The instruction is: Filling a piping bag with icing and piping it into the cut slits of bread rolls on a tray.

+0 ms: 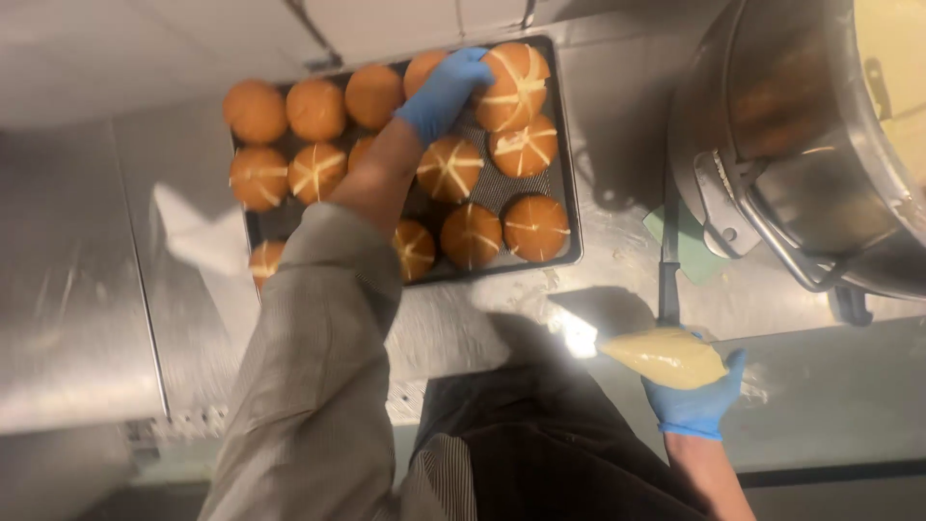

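Blue nitrile gloves covered both hands. The left hand [446,89], reaching forward across a dark baking tray [571,207], had its grip curled around the edge of a cross-marked bun [513,85] at the tray's far right corner, fingers touching the bun's left side. The right hand [696,397], held near the body at the lower right, had its grip closed around a piping bag [664,355] filled with pale yellow paste, its tapered end pointing left above the desk [77,318].

The tray stood on the stainless-steel desk and carried rows of round, golden-brown buns. Those on the right and in the middle bore pale piped crosses; the far-left ones in the back row [256,111] appeared plain. The left forearm, in a grey-beige sleeve [309,367], hid part of the middle rows.

To the right of the tray, well apart from the left hand, stood a large steel mixing bowl [801,135] with a handle. A dark-handled tool [669,260] lay on the desk between tray and bowl, just beyond the piping bag, over a green scrap [696,253].
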